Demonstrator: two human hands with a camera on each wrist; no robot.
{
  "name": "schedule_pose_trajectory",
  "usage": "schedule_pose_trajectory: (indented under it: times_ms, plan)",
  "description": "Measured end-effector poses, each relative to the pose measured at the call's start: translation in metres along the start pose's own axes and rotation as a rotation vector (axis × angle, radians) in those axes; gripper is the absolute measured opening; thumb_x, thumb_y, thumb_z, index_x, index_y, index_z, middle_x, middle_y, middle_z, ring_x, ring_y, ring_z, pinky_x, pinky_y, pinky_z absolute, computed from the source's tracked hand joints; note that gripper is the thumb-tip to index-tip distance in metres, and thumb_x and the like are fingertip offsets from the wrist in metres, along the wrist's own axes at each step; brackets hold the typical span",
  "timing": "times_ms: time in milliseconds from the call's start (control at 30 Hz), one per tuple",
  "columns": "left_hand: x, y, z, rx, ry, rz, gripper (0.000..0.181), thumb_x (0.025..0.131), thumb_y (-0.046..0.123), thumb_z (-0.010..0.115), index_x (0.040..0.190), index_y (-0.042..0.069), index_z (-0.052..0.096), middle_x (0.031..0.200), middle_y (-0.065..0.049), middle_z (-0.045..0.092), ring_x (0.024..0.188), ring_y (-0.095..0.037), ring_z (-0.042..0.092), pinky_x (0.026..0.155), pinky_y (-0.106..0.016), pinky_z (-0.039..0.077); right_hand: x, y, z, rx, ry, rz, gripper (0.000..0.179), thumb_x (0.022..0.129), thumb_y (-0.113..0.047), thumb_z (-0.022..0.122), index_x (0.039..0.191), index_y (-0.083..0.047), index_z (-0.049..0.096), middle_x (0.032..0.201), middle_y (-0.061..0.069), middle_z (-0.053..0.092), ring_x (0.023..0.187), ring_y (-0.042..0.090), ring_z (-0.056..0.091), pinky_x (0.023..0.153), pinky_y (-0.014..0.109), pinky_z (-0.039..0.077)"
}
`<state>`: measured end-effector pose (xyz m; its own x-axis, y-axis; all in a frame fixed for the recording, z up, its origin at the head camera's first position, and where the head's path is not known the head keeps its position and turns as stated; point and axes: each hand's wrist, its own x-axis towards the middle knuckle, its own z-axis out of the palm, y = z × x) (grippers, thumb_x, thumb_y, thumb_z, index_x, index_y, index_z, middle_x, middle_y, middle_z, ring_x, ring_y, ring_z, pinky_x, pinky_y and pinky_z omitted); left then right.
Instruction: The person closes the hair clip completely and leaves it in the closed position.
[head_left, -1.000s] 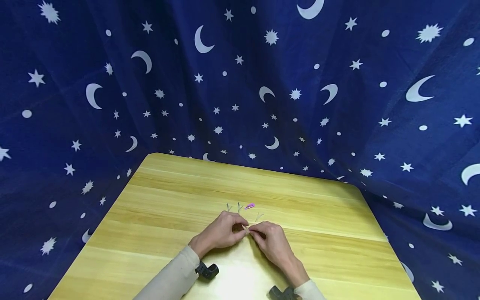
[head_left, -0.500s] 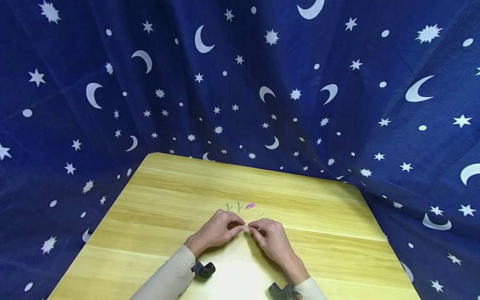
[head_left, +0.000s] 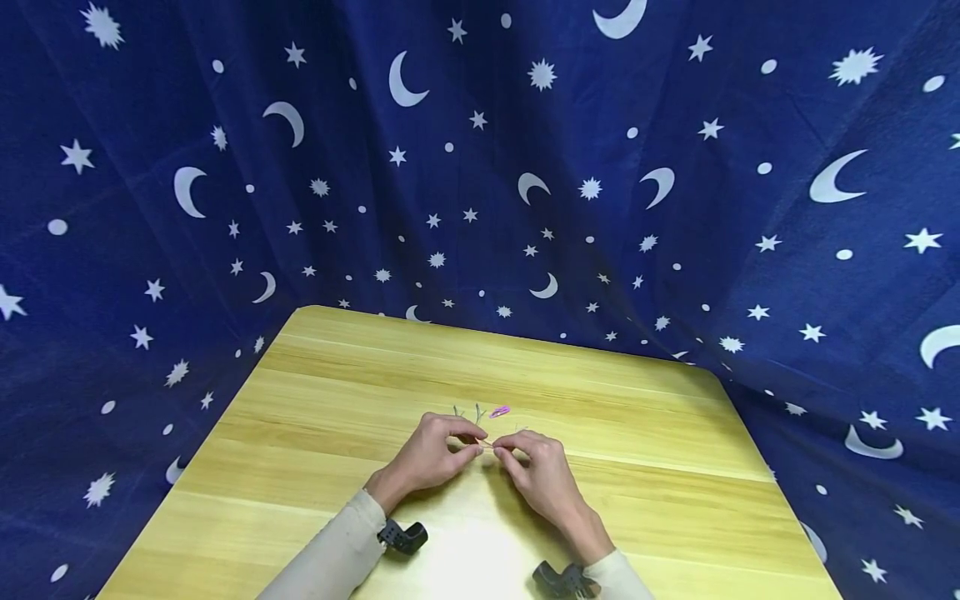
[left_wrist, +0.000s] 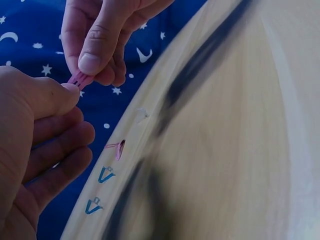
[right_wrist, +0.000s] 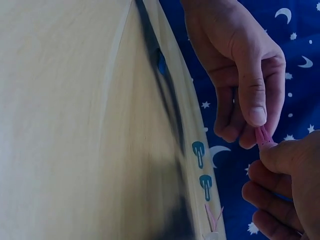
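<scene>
Between my two hands is a small pink snap hair clip (left_wrist: 80, 80), mostly covered by the fingertips. My left hand (head_left: 427, 454) pinches one end with thumb and forefinger; its other fingers are spread below in the right wrist view and left wrist view alike. My right hand (head_left: 543, 479) pinches the other end, thumb on top. Slits along the clip show between the thumbs in the right wrist view. On the table beyond the hands lie two teal hair clips (right_wrist: 198, 154), another pink clip (left_wrist: 119, 149) and a whitish clip (left_wrist: 142, 115), their parts splayed apart.
The wooden table (head_left: 337, 400) reaches well out to both sides of the hands. A dark blue curtain (head_left: 480, 167) with moons and stars hangs behind and around it. Black wrist cameras (head_left: 405, 537) sit at both cuffs.
Both hands have shifted slightly away from the body and to the left, still pinching the clip. The right hand now covers more of the whitish clip. The other clips on the table stay put.
</scene>
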<state>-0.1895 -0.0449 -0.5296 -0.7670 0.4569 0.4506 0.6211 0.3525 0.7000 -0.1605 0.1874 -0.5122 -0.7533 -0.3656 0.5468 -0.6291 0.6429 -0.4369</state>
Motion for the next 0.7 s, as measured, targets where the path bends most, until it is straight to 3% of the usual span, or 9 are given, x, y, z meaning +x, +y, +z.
schedule_pose_trajectory:
  times_ms: [300,700]
  plan:
    - [-0.0017,0.0011,-0.0027,0.031,-0.041,-0.043,0.013,0.099,0.012,0.082,0.111,0.007,0.084,0.103,-0.002,0.084,0.091,-0.006,0.076,0.084,-0.028,0.065,0.0000,0.0000,0.0039,0.002,-0.002,0.003,0.010,0.091,-0.006,0.087,0.098,-0.012,0.084,0.093,-0.003,0.083,0.088,0.011,0.079,0.084,0.034,0.066]
    - [-0.0024,-0.0025,-0.0019,0.068,-0.011,-0.028,0.005,0.099,0.012,0.082,0.100,0.016,0.084,0.089,0.007,0.081,0.081,0.003,0.070,0.077,-0.024,0.060,0.0017,-0.0035,0.0053,-0.006,0.006,0.020,0.009,0.092,-0.008,0.087,0.097,-0.013,0.083,0.093,-0.004,0.082,0.089,0.012,0.079,0.086,0.036,0.067]
